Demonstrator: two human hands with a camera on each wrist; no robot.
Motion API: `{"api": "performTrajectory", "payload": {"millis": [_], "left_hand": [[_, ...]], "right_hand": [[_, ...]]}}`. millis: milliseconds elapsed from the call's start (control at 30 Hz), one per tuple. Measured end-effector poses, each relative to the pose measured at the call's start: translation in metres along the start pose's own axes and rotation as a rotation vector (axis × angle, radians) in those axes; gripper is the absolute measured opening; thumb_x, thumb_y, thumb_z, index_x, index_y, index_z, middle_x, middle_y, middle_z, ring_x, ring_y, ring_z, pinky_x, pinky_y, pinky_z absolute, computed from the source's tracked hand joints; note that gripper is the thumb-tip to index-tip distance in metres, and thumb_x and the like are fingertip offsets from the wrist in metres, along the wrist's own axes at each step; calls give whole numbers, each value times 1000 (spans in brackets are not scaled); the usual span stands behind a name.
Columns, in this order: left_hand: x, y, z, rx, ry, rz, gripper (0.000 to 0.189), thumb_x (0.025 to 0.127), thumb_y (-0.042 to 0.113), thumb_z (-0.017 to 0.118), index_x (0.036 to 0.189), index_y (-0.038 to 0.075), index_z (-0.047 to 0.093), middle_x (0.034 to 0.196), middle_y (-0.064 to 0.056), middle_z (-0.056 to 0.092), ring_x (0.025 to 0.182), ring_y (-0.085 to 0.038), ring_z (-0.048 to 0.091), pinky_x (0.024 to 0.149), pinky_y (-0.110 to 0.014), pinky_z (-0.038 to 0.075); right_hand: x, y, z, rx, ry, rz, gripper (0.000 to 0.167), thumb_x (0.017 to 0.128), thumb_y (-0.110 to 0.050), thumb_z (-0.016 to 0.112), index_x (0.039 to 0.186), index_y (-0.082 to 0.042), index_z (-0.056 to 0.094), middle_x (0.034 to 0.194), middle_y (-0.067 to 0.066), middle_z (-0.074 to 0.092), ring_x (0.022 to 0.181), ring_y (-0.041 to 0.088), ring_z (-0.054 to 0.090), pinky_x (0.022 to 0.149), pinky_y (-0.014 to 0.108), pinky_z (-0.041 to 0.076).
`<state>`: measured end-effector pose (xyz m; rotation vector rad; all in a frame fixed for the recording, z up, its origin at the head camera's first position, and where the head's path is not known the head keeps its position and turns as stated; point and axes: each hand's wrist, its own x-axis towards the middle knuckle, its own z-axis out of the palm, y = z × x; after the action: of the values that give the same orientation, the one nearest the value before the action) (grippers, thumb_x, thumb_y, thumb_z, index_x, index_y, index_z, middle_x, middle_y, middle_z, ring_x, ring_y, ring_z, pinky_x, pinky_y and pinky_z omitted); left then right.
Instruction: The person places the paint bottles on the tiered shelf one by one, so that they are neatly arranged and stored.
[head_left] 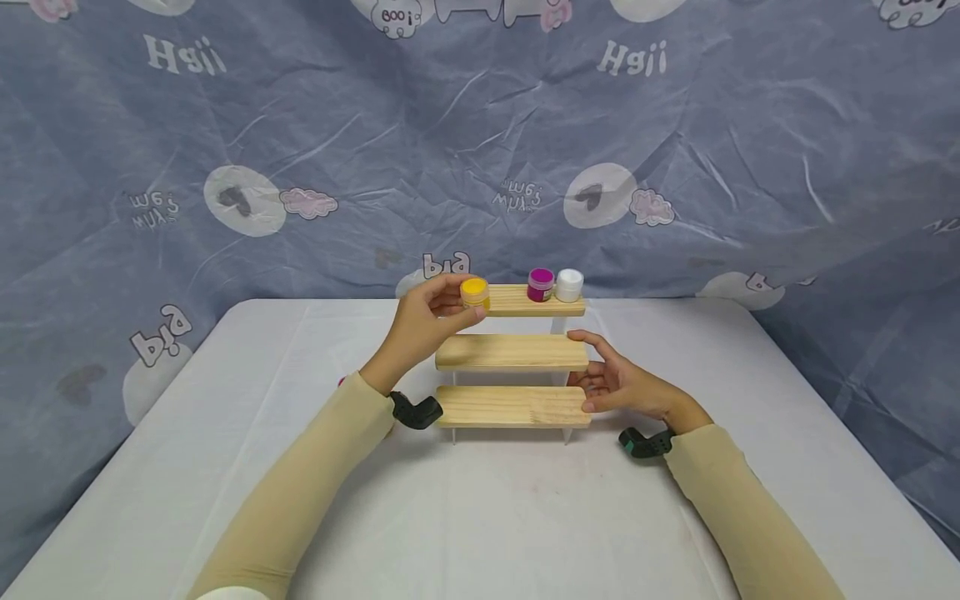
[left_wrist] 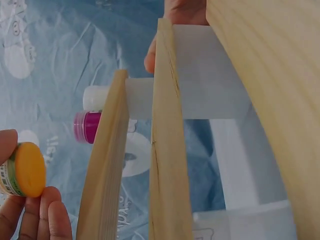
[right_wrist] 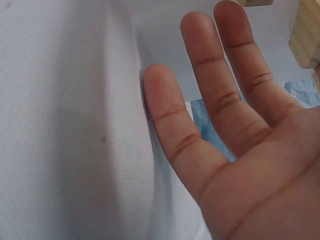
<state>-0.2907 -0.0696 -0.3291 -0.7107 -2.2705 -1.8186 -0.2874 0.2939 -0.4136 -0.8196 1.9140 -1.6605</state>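
My left hand (head_left: 423, 321) pinches a small yellow paint jar (head_left: 475, 292) between thumb and fingers, at the left end of the top shelf of a three-tier wooden rack (head_left: 510, 352). Whether the jar touches the shelf, I cannot tell. In the left wrist view the yellow jar (left_wrist: 30, 170) lies sideways to the camera, its label partly covered by the fingers. My right hand (head_left: 618, 379) touches the rack's right end, index finger at the middle shelf and thumb at the lowest. The right wrist view shows its other fingers (right_wrist: 210, 65) extended and apart.
On the top shelf's right part stand a purple jar (head_left: 540, 285) and a white jar (head_left: 569, 285), side by side. Pale side supports carry the shelves on a white-covered table (head_left: 510, 517). A small pink bit (head_left: 342, 381) shows behind the left sleeve. A grey-blue printed cloth (head_left: 450, 150) hangs behind.
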Motion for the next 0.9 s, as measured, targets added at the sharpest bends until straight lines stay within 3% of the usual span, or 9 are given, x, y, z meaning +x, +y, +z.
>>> {"api": "performTrajectory", "payload": {"millis": [333, 533, 900], "left_hand": [[25, 11, 20, 92, -37, -64, 48, 93, 13, 87, 137, 3, 70, 122, -11, 75, 108, -25, 74, 96, -32, 60], [34, 17, 32, 154, -60, -68, 48, 95, 13, 86, 138, 3, 70, 121, -10, 75, 108, -25, 73, 97, -33, 59], [49, 14, 38, 288, -36, -99, 45, 95, 19, 86, 135, 5, 72, 117, -8, 75, 106, -22, 69, 96, -33, 56]], "right_hand": [[-1, -1, 0, -5, 0, -2, 100, 94, 6, 76, 167, -33, 19, 127, 13, 68, 111, 23, 69, 94, 33, 60], [0, -1, 1, -6, 0, 1, 100, 95, 5, 77, 167, -33, 19, 128, 14, 68, 111, 23, 69, 95, 32, 60], [0, -2, 1, 4, -8, 1, 100, 95, 5, 76, 166, -34, 19, 131, 13, 67, 114, 23, 69, 95, 33, 60]]}}
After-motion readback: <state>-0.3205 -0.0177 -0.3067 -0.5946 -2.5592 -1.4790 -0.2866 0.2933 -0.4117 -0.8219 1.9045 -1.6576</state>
